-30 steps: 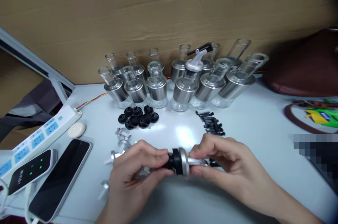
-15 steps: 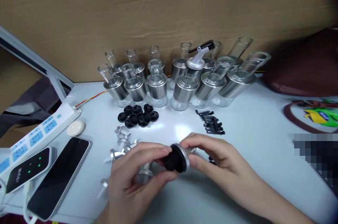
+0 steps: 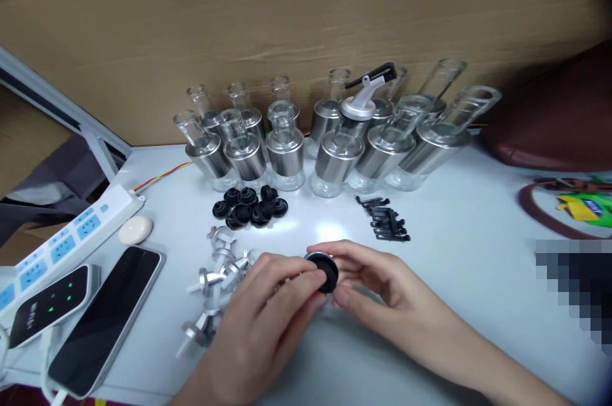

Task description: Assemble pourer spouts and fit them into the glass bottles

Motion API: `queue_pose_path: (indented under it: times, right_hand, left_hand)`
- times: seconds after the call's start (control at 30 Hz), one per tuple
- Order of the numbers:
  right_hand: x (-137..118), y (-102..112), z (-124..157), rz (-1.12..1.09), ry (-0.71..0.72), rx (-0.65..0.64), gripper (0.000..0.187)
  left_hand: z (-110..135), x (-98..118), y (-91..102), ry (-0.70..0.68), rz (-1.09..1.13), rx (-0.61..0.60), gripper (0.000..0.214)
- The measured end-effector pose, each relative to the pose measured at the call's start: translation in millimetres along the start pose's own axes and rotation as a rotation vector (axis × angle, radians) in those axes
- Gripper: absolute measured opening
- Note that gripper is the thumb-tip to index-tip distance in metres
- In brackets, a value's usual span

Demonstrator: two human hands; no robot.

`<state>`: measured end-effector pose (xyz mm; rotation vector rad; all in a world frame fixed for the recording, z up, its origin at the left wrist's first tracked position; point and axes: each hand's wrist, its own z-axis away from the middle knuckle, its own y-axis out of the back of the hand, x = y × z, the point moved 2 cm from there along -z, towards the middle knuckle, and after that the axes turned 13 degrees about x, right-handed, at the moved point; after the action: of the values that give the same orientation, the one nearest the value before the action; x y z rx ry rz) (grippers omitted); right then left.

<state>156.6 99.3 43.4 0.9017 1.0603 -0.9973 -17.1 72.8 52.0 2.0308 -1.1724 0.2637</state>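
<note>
Near the front of the table, my right hand [image 3: 385, 285] grips a silver pourer spout [image 3: 316, 254], most of which its fingers hide. A ribbed black rubber stopper [image 3: 331, 277] sits against the spout's silver disc. My left hand [image 3: 268, 323] has its fingertips pressed on that stopper. Left of my hands lies a pile of silver pourer spouts [image 3: 222, 275], partly covered by the left hand. Farther back is a heap of black rubber stoppers [image 3: 246, 208]. Small black levers [image 3: 388, 224] lie in a group beyond my right hand.
Glass bottles with steel bands [image 3: 339, 160] stand in two rows before a cardboard wall [image 3: 306, 17]; one carries a pourer with a black lever [image 3: 361, 100]. At left are a power strip [image 3: 71, 246], a phone [image 3: 108, 317] and a Wi-Fi device [image 3: 52, 304]. A brown bag [image 3: 554, 119] sits at right.
The pourer has turned so the stopper faces me more. My left fingers have shifted from around the stopper's sides onto its end. The view has moved slightly.
</note>
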Motion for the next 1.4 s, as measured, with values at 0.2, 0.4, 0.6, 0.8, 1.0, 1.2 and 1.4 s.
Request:
queue_pose_path:
  times: [0.2, 0.4, 0.6, 0.8, 1.0, 1.2, 1.4]
  right_hand:
    - [5, 0, 0, -0.095, -0.084, -0.073, 0.033]
    - [7, -2, 2, -0.244, -0.142, -0.180, 0.034]
    - [1, -1, 2, -0.189, -0.161, -0.189, 0.032]
    - [-2, -2, 3, -0.133, -0.152, -0.170, 0.034]
    - [5, -3, 3, -0.174, -0.162, -0.194, 0.034]
    - [3, -1, 3, -0.145, -0.156, -0.205, 0.027]
    - [-1, 0, 2, -0.053, -0.153, -0.150, 0.021]
  left_hand:
    - [0, 0, -1.4, -0.030, 0.056, -0.010, 0.023]
    - [1, 0, -2.4, -0.027, 0.004, -0.054, 0.025]
    - [3, -2, -3.1, 0.085, 0.119, -0.048, 0.043]
    - [12, -5, -8.3, 0.363, 0.284, -0.039, 0.052]
    - [10, -4, -9.1, 0.464, 0.417, -0.057, 0.052]
    - [7, -1, -7.1, 0.527, 0.433, -0.071, 0.053]
    - [16, -3, -11.7, 0.734, 0.545, -0.073, 0.054]
